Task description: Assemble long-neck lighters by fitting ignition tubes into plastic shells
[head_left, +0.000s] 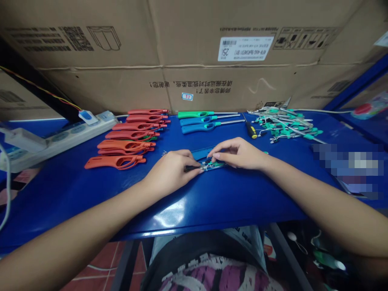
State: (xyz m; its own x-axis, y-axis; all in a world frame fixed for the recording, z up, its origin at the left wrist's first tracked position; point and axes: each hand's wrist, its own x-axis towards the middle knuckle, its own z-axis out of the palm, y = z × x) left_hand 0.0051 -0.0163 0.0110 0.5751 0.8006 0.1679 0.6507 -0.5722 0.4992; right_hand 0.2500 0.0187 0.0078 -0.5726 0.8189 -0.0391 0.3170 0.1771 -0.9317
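Note:
On the blue table, my left hand [173, 173] pinches a small dark part [191, 167] at the left end of an opened blue casing. My right hand [239, 153] is bent over the green and white inner parts [215, 164] lying in that casing, thumb and forefinger close together; what they hold, if anything, is too small to make out. Just behind the fingers lies another blue shell piece [203, 153]. Orange and red lighter casings [117, 162] are lined up to the left. Finished-looking lighters, one green [195, 114] and two blue [198, 128], lie behind my hands.
A yellow and black screwdriver [251, 130] lies beside a pile of metal rods with green parts and wires [286, 124]. A white power strip [62, 137] stands at the left. Large cardboard boxes [194, 52] wall off the back. A blurred-out flat item is at the right.

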